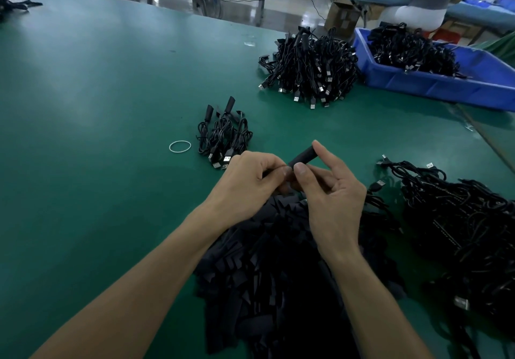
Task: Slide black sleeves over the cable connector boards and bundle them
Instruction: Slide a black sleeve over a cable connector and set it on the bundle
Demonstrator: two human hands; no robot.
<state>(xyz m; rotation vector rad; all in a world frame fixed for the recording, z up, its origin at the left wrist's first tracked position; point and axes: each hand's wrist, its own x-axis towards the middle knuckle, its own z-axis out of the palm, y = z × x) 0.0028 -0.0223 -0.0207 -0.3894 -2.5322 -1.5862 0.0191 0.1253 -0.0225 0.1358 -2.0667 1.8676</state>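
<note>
The left hand (250, 180) and right hand (330, 191) meet above the near middle of the green table (97, 107), both pinching one black sleeve (305, 154). The left hand's fingers curl round its lower end. The right thumb and forefinger clamp it further up, with the forefinger tip touching the raised far end. The pinch hides the lower end, so I cannot tell whether a connector board sits inside.

Directly under the wrists lies a heap of loose sleeves (264, 261), running to the near edge of the view. Just beyond the left hand lie a few sleeved cables (223, 132), with a rubber band (180, 146) beside them on the left. A cable pile (459, 233) crowds the right side. Farther off, a cable mound (309, 66) sits just beside a blue bin (446, 85) at the table's right edge. Bare green surface stretches left of the hands to the far edge.
</note>
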